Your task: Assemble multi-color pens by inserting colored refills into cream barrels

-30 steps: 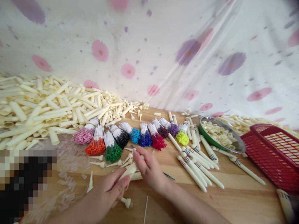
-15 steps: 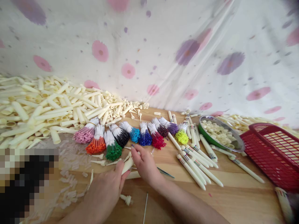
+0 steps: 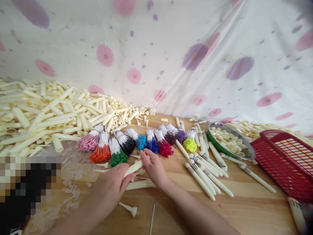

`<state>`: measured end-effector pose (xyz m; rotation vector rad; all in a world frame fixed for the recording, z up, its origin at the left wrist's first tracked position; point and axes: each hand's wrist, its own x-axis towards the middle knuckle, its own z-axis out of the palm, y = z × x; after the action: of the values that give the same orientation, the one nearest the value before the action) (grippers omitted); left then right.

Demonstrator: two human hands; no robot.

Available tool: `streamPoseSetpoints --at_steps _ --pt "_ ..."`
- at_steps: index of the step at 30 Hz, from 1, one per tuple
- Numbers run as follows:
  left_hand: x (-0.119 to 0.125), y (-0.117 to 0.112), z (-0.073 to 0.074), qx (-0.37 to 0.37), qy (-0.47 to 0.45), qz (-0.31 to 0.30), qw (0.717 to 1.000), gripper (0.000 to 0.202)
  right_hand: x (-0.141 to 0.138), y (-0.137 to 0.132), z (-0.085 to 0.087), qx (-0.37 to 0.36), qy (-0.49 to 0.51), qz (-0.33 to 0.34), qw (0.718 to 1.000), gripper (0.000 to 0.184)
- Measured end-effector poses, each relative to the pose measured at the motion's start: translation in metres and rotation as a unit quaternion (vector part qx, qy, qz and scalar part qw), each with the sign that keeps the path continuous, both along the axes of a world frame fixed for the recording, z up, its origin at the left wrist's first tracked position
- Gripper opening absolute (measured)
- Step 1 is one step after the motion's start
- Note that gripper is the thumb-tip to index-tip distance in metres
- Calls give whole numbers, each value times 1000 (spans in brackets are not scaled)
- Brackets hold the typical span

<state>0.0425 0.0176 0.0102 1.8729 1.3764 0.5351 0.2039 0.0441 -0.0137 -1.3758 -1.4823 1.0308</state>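
Note:
My left hand (image 3: 111, 182) is closed around a cream plastic pen barrel (image 3: 133, 168), which slants up to the right. At its upper end my right hand (image 3: 154, 165) is closed, thumb and fingers pressed together; the fingers hide what is at that tip. Just below the hands, another cream barrel (image 3: 140, 184) lies on the table. Nearer to me are a small cream stepped fitting (image 3: 132, 209) and a thin metal rod (image 3: 152, 217). Beyond the hands stand bundles of white refills with coloured ends, among them green (image 3: 118, 156), blue (image 3: 152, 145) and red (image 3: 166, 148).
A large heap of cream barrels (image 3: 49, 111) fills the back left, with scattered clear short tubes (image 3: 73, 192) below it. To the right lie several multicolour pens (image 3: 200, 182), a green-sided metal bowl (image 3: 249, 151) of small cream parts and a red plastic basket (image 3: 276, 163).
The barrel in my hands has tilted flatter and more of it shows. My right hand has shifted slightly right and up. The dark pointed tool beside my right wrist no longer shows.

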Motion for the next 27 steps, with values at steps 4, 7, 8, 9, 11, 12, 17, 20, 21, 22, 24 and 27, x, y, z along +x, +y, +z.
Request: streamPoseSetpoints --at_steps 4,7,8,9,11,12,17,20,21,22,24,27 --pt "-5 6 -1 71 18 11 997 29 0 -4 -3 21 32 -16 999 34" --pt "-11 13 3 -93 -22 -39 995 44 3 -9 3 92 10 -5 996 32" --pt "-13 15 3 -95 -15 -45 994 47 3 -9 4 84 13 -4 996 33" --pt "-13 15 3 -55 -3 -46 997 46 2 -8 4 55 29 -3 998 33" --pt "-13 16 1 115 19 -15 993 38 -1 -5 2 -37 79 1 996 35" --pt "-13 15 1 188 25 -5 982 34 -2 -3 0 -77 102 6 992 35" --pt "-15 16 11 45 34 -8 998 31 6 -4 1 27 46 10 999 33" --pt "-19 17 17 -53 3 -32 998 41 11 -8 6 131 -4 26 991 30" --pt "-19 17 17 -27 1 -30 999 42 10 -8 7 118 7 25 993 30" --pt "-20 17 15 22 7 -24 999 41 8 -8 7 76 34 23 996 32" --pt "-19 16 11 148 27 -10 989 39 3 -6 7 -59 107 28 992 33" --pt "-19 14 9 214 33 -5 976 38 0 -4 6 -147 141 52 978 31"
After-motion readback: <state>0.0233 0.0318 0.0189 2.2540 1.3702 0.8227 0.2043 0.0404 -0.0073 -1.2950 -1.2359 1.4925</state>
